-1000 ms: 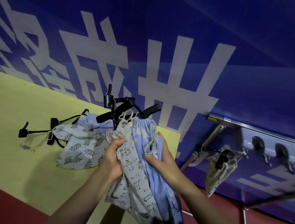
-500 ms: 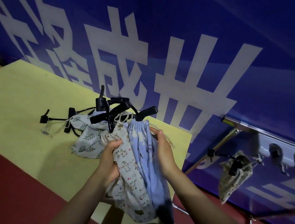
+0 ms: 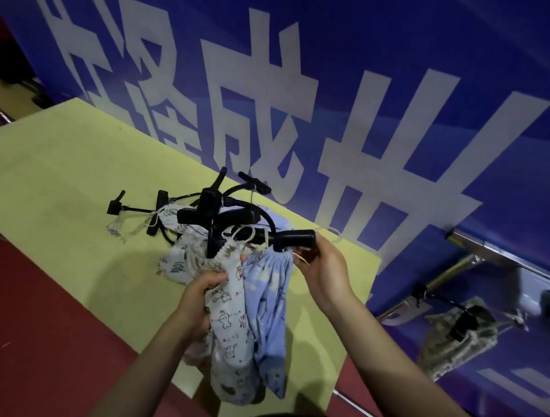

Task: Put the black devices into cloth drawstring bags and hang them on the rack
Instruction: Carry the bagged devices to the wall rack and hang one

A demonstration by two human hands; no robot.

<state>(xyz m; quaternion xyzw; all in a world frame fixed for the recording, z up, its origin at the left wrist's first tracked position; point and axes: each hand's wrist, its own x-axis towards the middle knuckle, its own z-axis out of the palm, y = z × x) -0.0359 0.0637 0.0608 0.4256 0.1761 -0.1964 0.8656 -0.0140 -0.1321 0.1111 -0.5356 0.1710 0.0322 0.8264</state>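
Observation:
Above the yellow table [image 3: 54, 169] I hold two bagged black devices. My left hand [image 3: 203, 287] grips the white animal-print bag [image 3: 227, 317] around its neck. My right hand [image 3: 323, 267] pinches the drawstring at the gathered top of the light blue bag [image 3: 267, 294], just under a black device handle [image 3: 292, 237] that sticks out of it. A leaf-print bag [image 3: 179, 256] with black device parts [image 3: 205, 209] lies on the table behind. At the right, a beige bag [image 3: 455, 340] with a device hangs on the metal rack [image 3: 482, 251].
A blue banner with large white characters [image 3: 343, 98] forms the wall behind the table. Red floor [image 3: 24, 319] lies in front of the table. The rack's legs [image 3: 362, 410] stand between table and wall at lower right.
My right hand moved up from the blue bag's side to its gathered top and now pinches the drawstring. The view has swung slightly left and closer.

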